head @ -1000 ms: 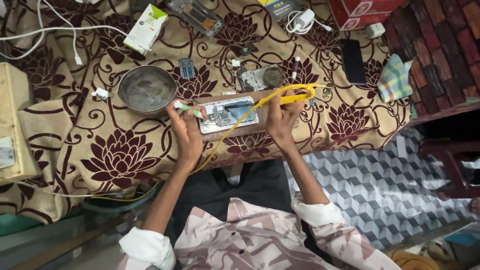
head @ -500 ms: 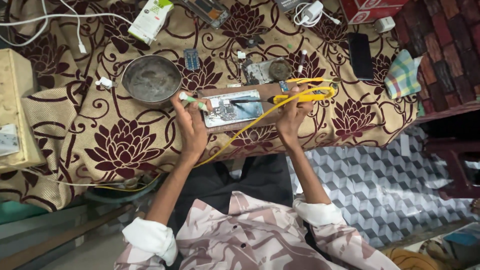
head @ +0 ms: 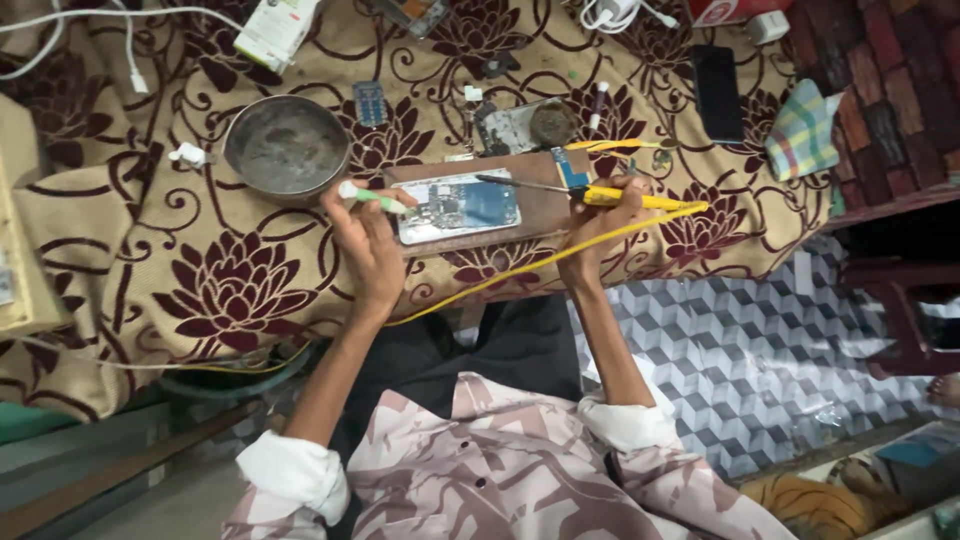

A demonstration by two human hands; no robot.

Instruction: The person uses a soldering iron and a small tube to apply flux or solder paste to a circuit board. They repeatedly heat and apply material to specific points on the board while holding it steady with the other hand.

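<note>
Opened phone lies between left fingers and right fingers.

Opened phone: flat, lengthwise left-right, on brown wooden board at near edge of cloth-covered table; innards exposed, blue battery area to right, pale circuit parts to left.

Soldering iron: yellow handle, dark thin metal shaft pointing left, tip over board just above phone's upper right edge; yellow cord trailing off toward table edge, down and left. Lies nearly level.

Green-handled tool: slim, pale green with white end, tilted, tip resting at phone's left end.
</note>
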